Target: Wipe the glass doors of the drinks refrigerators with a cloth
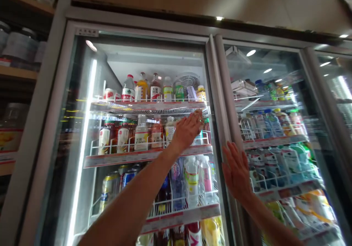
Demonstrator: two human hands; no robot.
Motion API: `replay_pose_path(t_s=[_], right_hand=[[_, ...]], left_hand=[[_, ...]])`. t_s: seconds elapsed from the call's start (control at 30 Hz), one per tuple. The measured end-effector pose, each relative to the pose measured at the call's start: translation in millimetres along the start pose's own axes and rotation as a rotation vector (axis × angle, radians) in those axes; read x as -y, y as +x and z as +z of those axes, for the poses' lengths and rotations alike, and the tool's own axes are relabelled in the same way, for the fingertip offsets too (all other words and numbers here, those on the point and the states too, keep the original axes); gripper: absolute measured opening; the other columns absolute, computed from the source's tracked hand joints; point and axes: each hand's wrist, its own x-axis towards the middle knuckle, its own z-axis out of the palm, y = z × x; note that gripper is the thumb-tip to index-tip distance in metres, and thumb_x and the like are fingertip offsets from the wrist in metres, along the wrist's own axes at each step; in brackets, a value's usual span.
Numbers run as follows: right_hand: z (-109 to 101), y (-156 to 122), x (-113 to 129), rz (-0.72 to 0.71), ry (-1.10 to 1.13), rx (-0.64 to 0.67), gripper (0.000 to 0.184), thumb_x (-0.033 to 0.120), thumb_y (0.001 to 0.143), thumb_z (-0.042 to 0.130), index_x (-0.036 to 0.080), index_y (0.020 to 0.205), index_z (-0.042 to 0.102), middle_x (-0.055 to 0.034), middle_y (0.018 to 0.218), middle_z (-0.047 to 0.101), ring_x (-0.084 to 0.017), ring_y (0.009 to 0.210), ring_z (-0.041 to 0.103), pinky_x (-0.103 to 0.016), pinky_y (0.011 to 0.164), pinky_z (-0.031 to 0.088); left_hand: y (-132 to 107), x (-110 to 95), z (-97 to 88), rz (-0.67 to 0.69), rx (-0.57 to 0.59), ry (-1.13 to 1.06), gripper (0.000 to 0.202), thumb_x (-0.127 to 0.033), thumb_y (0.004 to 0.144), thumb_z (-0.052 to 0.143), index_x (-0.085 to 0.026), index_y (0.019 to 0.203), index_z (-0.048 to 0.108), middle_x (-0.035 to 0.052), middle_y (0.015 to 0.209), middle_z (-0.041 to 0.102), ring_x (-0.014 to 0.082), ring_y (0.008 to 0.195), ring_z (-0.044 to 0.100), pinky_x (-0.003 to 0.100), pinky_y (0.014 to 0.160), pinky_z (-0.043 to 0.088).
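Observation:
I stand before a glass-fronted drinks fridge. My left hand (188, 128) lies flat, fingers stretched out, against the left glass door (82, 136) near its right edge, at the height of the second shelf. My right hand (235, 170) is open too, its palm pressed on the glass of the right door (291, 91) beside the grey frame post (223, 102) between the doors. Neither hand holds anything. Behind the left glass stand bottles (141, 134) and cans (108, 189) on white wire shelves (148, 154).
More bottles (272, 123) fill the right fridge's shelves. A third door (337, 88) shows at the far right. Wooden shelving (18, 73) with stacked goods stands to the left of the fridge. Ceiling lights reflect in the glass.

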Motion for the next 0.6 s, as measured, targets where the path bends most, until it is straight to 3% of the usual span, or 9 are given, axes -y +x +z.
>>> replay_pose_path(t_s=[0.03, 0.17, 0.23, 0.37, 0.4, 0.53, 0.6], right_hand=[[1.1, 5.3, -0.9, 0.008, 0.004, -0.011, 0.055, 0.023, 0.091, 0.033, 0.023, 0.144, 0.023, -0.0072, 0.148, 0.030, -0.019, 0.139, 0.024, -0.043, 0.114, 0.017], [6.0, 24.8, -0.6, -0.010, 0.015, -0.039, 0.055, 0.023, 0.091, 0.032, 0.024, 0.145, 0.020, -0.0070, 0.147, 0.033, -0.019, 0.138, 0.025, -0.044, 0.113, 0.019], [10.0, 35.7, 1.3, -0.015, 0.027, -0.052, 0.055, 0.024, 0.091, 0.031, 0.026, 0.145, 0.019, -0.0069, 0.146, 0.033, -0.019, 0.138, 0.026, -0.045, 0.113, 0.020], [20.8, 60.8, 4.6, 0.018, 0.066, -0.092, 0.054, 0.025, 0.092, 0.030, 0.026, 0.145, 0.019, -0.0067, 0.147, 0.032, -0.019, 0.138, 0.026, -0.047, 0.112, 0.021], [23.8, 66.5, 4.7, 0.020, 0.075, -0.108, 0.054, 0.026, 0.092, 0.030, 0.026, 0.145, 0.020, -0.0070, 0.147, 0.032, -0.019, 0.138, 0.026, -0.047, 0.112, 0.021], [35.1, 80.9, 2.3, 0.032, 0.085, -0.157, 0.052, 0.025, 0.092, 0.030, 0.025, 0.144, 0.023, -0.0083, 0.146, 0.034, -0.019, 0.137, 0.027, -0.046, 0.112, 0.021], [38.9, 82.7, 1.3, 0.039, 0.079, -0.152, 0.052, 0.025, 0.092, 0.031, 0.025, 0.144, 0.023, -0.0083, 0.146, 0.034, -0.019, 0.137, 0.027, -0.046, 0.112, 0.021]], left_hand=[[3.4, -0.2, 1.5, 0.020, -0.011, 0.001, 0.034, -0.027, 0.093, 0.038, -0.020, 0.123, 0.053, 0.0075, 0.137, 0.048, 0.0227, 0.132, 0.038, 0.042, 0.104, 0.034], [4.4, -5.5, 6.1, 0.352, 0.030, -0.059, 0.034, -0.029, 0.093, 0.036, -0.022, 0.123, 0.052, 0.0035, 0.138, 0.048, 0.0175, 0.129, 0.041, 0.037, 0.102, 0.036], [15.8, 6.2, 4.8, 0.290, 0.042, -0.035, 0.034, -0.029, 0.093, 0.036, -0.023, 0.122, 0.053, 0.0032, 0.138, 0.047, 0.0188, 0.129, 0.042, 0.039, 0.103, 0.036], [47.7, 33.5, 1.3, -0.059, -0.007, 0.058, 0.035, -0.029, 0.092, 0.038, -0.020, 0.122, 0.055, 0.0074, 0.138, 0.047, 0.0247, 0.130, 0.040, 0.045, 0.104, 0.035], [51.0, 35.0, 1.7, -0.072, -0.021, 0.062, 0.035, -0.029, 0.093, 0.037, -0.019, 0.121, 0.055, 0.0075, 0.138, 0.047, 0.0246, 0.131, 0.039, 0.045, 0.104, 0.035], [44.3, 40.0, 2.3, 0.090, -0.029, 0.024, 0.035, -0.030, 0.093, 0.035, -0.021, 0.121, 0.055, 0.0038, 0.135, 0.050, 0.0200, 0.130, 0.041, 0.040, 0.106, 0.035], [38.4, 57.5, -3.1, -0.012, -0.047, 0.021, 0.036, -0.029, 0.092, 0.037, -0.022, 0.123, 0.054, 0.0036, 0.135, 0.051, 0.0198, 0.129, 0.041, 0.040, 0.106, 0.036]])
